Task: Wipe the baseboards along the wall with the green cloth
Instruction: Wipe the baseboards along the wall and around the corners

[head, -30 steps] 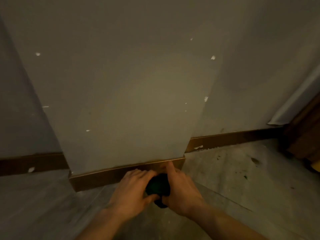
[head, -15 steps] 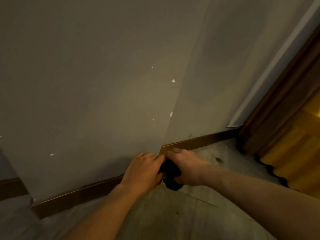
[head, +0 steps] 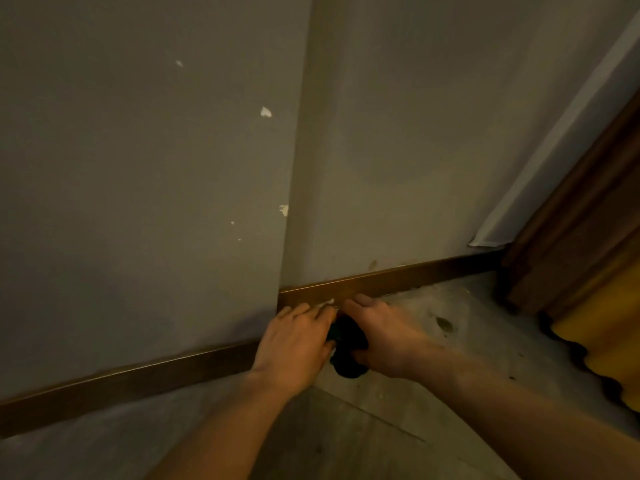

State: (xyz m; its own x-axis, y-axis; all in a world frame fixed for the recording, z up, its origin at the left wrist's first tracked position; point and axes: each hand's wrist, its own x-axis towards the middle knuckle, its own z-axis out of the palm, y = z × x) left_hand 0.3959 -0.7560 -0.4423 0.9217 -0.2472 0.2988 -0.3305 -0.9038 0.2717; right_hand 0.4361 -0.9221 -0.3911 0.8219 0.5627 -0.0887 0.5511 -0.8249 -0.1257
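Note:
A dark green cloth (head: 348,348) is bunched up between both my hands, just off the floor at the outer corner of a wall pier. My left hand (head: 294,344) and my right hand (head: 384,336) both grip it, fingertips pointing at the brown baseboard (head: 408,277). That baseboard runs right from the corner to a door frame. A second stretch of baseboard (head: 138,379) runs left along the pier's front face. A small white chip (head: 327,301) marks the baseboard right above my fingers. Most of the cloth is hidden by my hands.
The grey wall (head: 138,168) has several white chipped spots. A brown wooden door frame (head: 571,244) stands at the right, with a yellow, dark-edged mat (head: 602,344) on the floor beside it. The grey floor (head: 450,323) carries dust and dark marks.
My view has swung right around the pier's corner. Both hands, still holding the cloth, have moved from the pier's front baseboard to the corner where the recessed right-hand stretch begins.

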